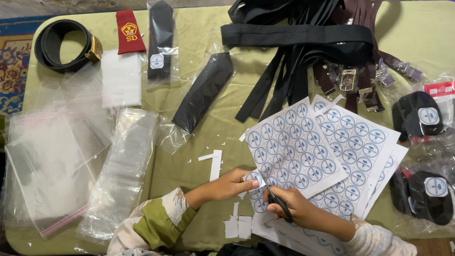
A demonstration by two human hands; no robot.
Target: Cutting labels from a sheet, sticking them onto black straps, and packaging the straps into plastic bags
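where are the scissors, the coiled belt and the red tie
scissors (pixel 280 205), head view, on the black handle in the right hand
coiled belt (pixel 60 45), head view, on the black strap
red tie (pixel 129 32), head view, on its middle

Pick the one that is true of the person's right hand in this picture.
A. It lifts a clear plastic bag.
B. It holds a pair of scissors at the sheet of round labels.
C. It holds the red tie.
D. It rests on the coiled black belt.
B: the right hand grips black-handled scissors at the edge of the sheet of round labels, while the left hand pinches that sheet's corner.
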